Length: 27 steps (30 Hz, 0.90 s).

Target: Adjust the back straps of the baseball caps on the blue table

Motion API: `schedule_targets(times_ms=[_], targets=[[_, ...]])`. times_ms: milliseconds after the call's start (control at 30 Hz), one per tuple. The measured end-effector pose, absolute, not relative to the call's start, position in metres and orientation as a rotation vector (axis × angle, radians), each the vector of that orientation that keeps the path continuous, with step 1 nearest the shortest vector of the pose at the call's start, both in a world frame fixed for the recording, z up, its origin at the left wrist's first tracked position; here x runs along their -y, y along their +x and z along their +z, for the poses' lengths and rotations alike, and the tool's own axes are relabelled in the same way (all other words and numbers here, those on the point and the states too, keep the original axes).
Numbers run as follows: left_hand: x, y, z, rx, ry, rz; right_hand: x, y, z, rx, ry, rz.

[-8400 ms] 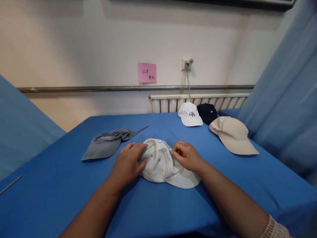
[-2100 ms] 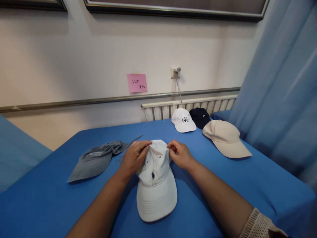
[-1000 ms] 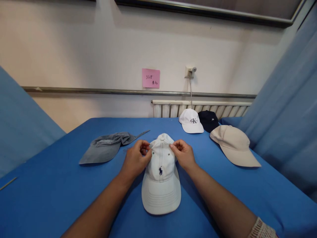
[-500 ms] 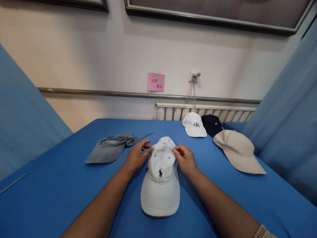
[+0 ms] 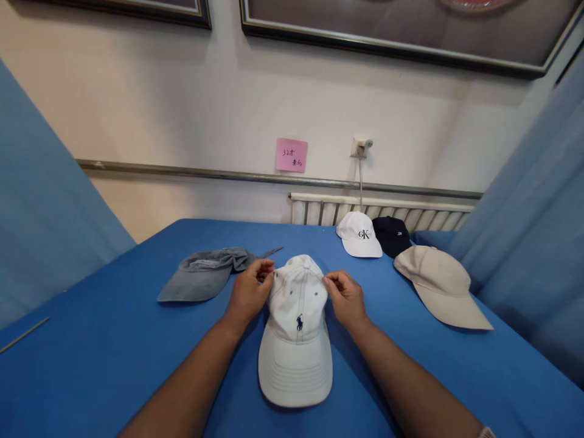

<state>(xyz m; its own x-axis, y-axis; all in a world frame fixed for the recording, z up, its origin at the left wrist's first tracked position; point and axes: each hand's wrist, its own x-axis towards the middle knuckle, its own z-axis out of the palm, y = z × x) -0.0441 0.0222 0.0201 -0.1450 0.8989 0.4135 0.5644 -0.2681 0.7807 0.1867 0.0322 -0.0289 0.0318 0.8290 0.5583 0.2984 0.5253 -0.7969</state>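
A white baseball cap (image 5: 298, 328) with a small dark-blue horse-rider logo lies in front of me, brim toward me. My left hand (image 5: 250, 289) pinches the left side of its crown between thumb and fingers. On the opposite side, my right hand (image 5: 345, 295) pinches the crown's fabric in the same way. Just left of my left hand rests a crumpled grey-blue cap (image 5: 201, 280), its strap reaching out behind that hand. The back of the white cap is hidden from me.
A blue-covered table (image 5: 114, 353) carries everything. Toward the back right sit a white cap with black letters (image 5: 358, 236), a navy cap (image 5: 390, 236) and a beige cap (image 5: 440, 283). A thin stick (image 5: 25, 335) lies at the left edge. Behind stands a radiator (image 5: 314, 213).
My left hand has closed on the left side of the white cap's crown. The crown looks spread a little wider, and my right hand keeps its pinch.
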Motion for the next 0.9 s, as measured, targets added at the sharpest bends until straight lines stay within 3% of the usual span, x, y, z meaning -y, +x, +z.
schedule_targets(times_ms=[433,733,900], targets=[[-0.038,-0.043,0.021,-1.511,1.737,1.324,-0.057,0.166,-0.009,1.710,-1.128,0.742],[-0.056,-0.027,0.013,-1.171,1.855,0.940,-0.064,0.153,-0.030,1.675,-0.969,0.823],[-0.056,-0.013,0.002,-1.242,1.772,1.199,-0.061,0.149,-0.033,1.579,-0.902,0.860]])
